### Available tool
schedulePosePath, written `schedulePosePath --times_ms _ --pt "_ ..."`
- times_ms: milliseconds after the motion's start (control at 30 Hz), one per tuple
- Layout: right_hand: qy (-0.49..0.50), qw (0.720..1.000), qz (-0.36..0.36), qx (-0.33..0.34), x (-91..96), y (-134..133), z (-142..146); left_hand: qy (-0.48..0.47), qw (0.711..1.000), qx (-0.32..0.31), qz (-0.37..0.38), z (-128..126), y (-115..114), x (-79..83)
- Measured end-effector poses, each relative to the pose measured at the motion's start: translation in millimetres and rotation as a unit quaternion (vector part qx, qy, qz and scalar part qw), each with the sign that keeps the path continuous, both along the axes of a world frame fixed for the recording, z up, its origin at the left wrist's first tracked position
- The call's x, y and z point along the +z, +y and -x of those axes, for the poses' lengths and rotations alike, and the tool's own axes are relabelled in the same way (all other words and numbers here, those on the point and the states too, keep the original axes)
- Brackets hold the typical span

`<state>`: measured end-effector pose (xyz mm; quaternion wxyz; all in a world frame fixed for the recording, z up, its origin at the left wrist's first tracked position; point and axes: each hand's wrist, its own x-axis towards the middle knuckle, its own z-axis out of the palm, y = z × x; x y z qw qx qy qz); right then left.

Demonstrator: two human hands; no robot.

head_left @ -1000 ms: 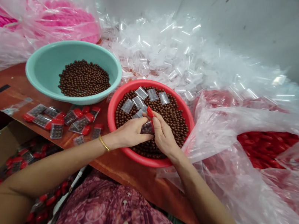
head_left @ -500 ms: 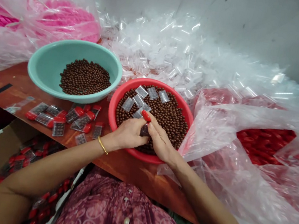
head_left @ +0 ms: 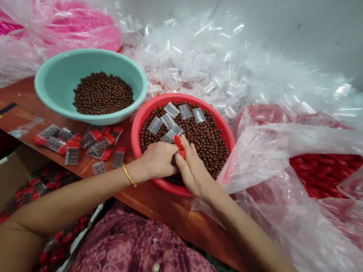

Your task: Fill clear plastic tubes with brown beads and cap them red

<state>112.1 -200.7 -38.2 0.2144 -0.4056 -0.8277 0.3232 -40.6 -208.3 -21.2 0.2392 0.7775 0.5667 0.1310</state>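
Observation:
A red basin point(head_left: 143, 119) full of small brown beads point(head_left: 206, 139) stands in front of me, with a few clear little trays point(head_left: 170, 120) lying on the beads. Both hands meet over its near rim. My left hand point(head_left: 157, 159), with a gold bangle at the wrist, is closed on a small clear tray of beads that is mostly hidden. My right hand point(head_left: 193, 169) pinches a red cap point(head_left: 179, 143) against that tray.
A teal basin point(head_left: 56, 81) of brown beads stands to the left. Finished red-capped packs point(head_left: 78, 143) lie on the wooden table point(head_left: 157, 205). Clear trays are heaped behind point(head_left: 213, 63). Bags hold pink pieces point(head_left: 48, 20) and red caps point(head_left: 322, 170). A box of packs point(head_left: 33, 191) sits below left.
Both hands have drawn slightly toward the near rim and closed tighter together; the red cap now sits lower between them and the clear tray is more hidden.

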Motion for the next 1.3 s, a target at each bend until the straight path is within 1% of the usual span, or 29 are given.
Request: schedulePosePath --times_ms 67,133,267,367,433,500,600,733,833,900,1000,1100,1167,1233,1300 --pt "-0.017 0.999 -0.026 0.014 3.3 -1.0 -4.5 0.007 1.0 -0.015 0.001 -1.2 -1.8 0.5" --pt "-0.022 0.999 -0.025 0.011 5.4 -1.5 -8.5 0.0 1.0 -0.017 0.006 -2.0 -3.3 1.3" --pt "0.003 0.999 0.035 -0.032 6.4 -2.2 -10.2 -0.021 1.0 0.005 0.011 -1.8 -4.7 2.6" --pt "0.022 0.998 0.051 0.002 7.3 -1.0 -8.4 -0.025 1.0 0.005 0.016 -1.3 -5.2 2.9" --pt "-0.01 0.999 0.022 0.027 7.8 0.7 -8.4 -0.013 1.0 -0.004 0.021 -1.6 -5.5 2.7" --pt "-0.067 0.996 -0.028 0.047 7.6 2.3 -9.6 0.007 0.999 -0.019 0.025 -2.5 -5.5 1.9" --pt "-0.172 0.978 -0.104 0.059 6.6 3.0 -10.4 0.034 0.998 -0.037 0.024 -3.8 -5.2 0.7" --pt "-0.286 0.943 -0.169 0.031 9.2 1.2 -8.0 0.032 0.999 -0.023 0.024 -4.1 -5.9 1.5" --pt "-0.324 0.929 -0.179 0.013 12.3 0.2 -6.2 0.034 0.999 -0.005 0.021 -4.3 -7.3 3.4" --pt "-0.321 0.932 -0.169 0.021 12.3 -1.0 -5.0 0.048 0.999 -0.013 0.021 -4.7 -7.8 4.1" --pt "-0.272 0.951 -0.144 0.025 9.5 -4.4 -2.2 0.061 0.997 -0.029 0.025 -4.9 -7.1 3.8" --pt "-0.219 0.97 -0.103 0.001 8.5 -4.8 -0.4 0.034 0.999 -0.01 0.027 -3.9 -3.8 3.2" --pt "-0.193 0.979 -0.071 -0.009 11.4 1.3 -0.4 -0.006 0.999 0.005 0.04 -3.1 -0.1 3.1" --pt "-0.152 0.985 -0.075 -0.024 17.4 14.0 0.1 -0.049 0.997 0.008 0.055 -2.6 3.7 2.8" --pt "-0.094 0.988 -0.119 -0.019 24.7 30.6 1.8 -0.078 0.995 0.003 0.056 -2.3 6.5 2.0"
